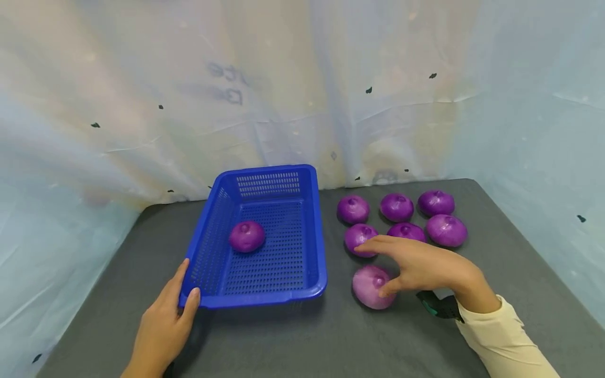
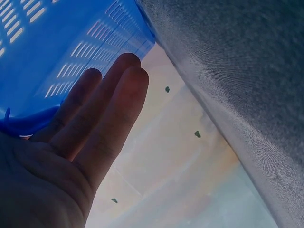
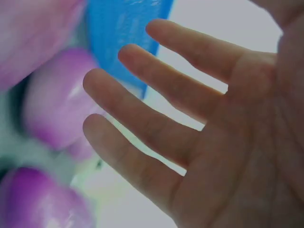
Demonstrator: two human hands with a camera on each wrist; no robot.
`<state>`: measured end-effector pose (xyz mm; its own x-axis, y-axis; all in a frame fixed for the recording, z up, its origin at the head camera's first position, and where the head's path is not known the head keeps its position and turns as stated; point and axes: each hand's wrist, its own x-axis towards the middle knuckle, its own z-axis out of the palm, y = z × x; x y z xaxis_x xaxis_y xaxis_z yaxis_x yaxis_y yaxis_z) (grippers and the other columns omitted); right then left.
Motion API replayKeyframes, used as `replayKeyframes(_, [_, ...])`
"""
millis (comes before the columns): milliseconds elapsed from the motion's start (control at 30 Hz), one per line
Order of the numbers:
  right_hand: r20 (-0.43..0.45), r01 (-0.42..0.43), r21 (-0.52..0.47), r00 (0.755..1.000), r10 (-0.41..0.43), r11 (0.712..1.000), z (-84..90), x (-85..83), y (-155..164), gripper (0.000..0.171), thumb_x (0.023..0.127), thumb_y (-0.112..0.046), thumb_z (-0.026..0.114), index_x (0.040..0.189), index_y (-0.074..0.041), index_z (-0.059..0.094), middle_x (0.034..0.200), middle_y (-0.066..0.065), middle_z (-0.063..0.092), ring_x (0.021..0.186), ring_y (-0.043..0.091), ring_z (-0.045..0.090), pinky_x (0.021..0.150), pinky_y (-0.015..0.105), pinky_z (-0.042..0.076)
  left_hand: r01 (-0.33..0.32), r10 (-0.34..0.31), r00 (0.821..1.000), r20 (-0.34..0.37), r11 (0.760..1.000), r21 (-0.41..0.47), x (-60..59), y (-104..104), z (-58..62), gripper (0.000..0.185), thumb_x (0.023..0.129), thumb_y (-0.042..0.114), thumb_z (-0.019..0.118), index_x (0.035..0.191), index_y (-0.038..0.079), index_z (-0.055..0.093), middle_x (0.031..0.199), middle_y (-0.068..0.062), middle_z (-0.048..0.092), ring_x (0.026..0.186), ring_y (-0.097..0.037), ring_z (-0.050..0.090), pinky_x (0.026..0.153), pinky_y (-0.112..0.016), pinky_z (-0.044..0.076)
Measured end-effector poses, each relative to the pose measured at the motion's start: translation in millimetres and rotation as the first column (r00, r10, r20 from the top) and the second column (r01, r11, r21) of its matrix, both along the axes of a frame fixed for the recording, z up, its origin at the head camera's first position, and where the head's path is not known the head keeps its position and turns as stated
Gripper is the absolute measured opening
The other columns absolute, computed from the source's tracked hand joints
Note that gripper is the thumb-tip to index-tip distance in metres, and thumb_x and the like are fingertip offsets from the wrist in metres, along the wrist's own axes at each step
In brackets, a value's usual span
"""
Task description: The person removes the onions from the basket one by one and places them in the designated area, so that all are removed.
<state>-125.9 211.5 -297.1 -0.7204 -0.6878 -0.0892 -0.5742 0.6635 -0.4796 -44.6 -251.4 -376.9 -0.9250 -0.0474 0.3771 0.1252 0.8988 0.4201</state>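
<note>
Your left hand (image 1: 163, 325) rests flat, fingers straight and together, against the near left corner of the blue basket (image 1: 309, 231). Your right hand (image 1: 423, 268) hovers with fingers spread over the pale purple onion (image 1: 371, 286) near the table's (image 1: 307, 336) front edge, thumb touching it. One onion (image 1: 247, 235) lies inside the basket; five darker onions (image 1: 397, 206) cluster beyond your fingers.

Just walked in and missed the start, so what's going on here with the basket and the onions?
A person's left hand rests with straight fingers against the near corner of a blue perforated plastic basket, which holds one purple onion. Their right hand hovers open over the pale purple onion nearest them, thumb touching it. Five more purple onions sit on the grey table.
</note>
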Motion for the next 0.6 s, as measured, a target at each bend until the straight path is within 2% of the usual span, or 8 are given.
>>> replayKeyframes(133, [-0.024, -0.058, 0.017, 0.998, 0.058, 0.998, 16.5, -5.2, -30, 0.07, 0.081, -0.039, 0.08, 0.143, -0.023, 0.052, 0.143, -0.011, 0.054, 0.136, 0.013, 0.05, 0.109, 0.039, 0.044, -0.008, 0.008, 1.0, 0.022, 1.0, -0.009, 0.9, 0, 2.1, 0.064, 0.101, 0.03, 0.053, 0.159, 0.023, 0.027, 0.145, -0.025, 0.052, 0.123, -0.049, 0.056, 0.088, -0.067, 0.046])
replayKeyframes(267, [-0.023, -0.138, 0.048, 0.99, 0.139, 0.989, 34.4, -15.8, -62, 0.069, 0.085, -0.044, 0.076, 0.146, -0.024, 0.05, 0.147, -0.009, 0.051, 0.137, 0.013, 0.048, 0.11, 0.04, 0.043, -0.024, 0.025, 0.999, 0.041, 1.0, -0.011, 3.0, 0, 1.1, 0.064, 0.101, 0.031, 0.053, 0.159, 0.021, 0.027, 0.145, -0.025, 0.052, 0.122, -0.051, 0.056, 0.087, -0.068, 0.045])
replayKeyframes(433, [-0.005, -0.2, 0.053, 0.98, 0.2, 0.978, 51.6, -28.3, -97, 0.066, 0.089, -0.043, 0.072, 0.147, -0.025, 0.048, 0.15, -0.006, 0.048, 0.138, 0.014, 0.048, 0.113, 0.039, 0.041, -0.007, 0.007, 1.0, 0.017, 1.0, -0.013, 2.5, 1, 1.2, 0.063, 0.101, 0.031, 0.054, 0.158, 0.021, 0.029, 0.143, -0.023, 0.054, 0.118, -0.049, 0.06, 0.085, -0.067, 0.047])
replayKeyframes(600, [-0.017, -0.267, 0.037, 0.963, 0.268, 0.963, 58.1, -47.3, -141, 0.062, 0.092, -0.042, 0.069, 0.147, -0.024, 0.049, 0.146, -0.006, 0.052, 0.128, 0.012, 0.055, 0.109, 0.034, 0.043, 0.004, -0.004, 1.0, -0.002, 1.0, -0.011, 1.6, 0, 2.6, 0.063, 0.101, 0.029, 0.054, 0.158, 0.02, 0.029, 0.142, -0.024, 0.055, 0.115, -0.049, 0.061, 0.085, -0.067, 0.048])
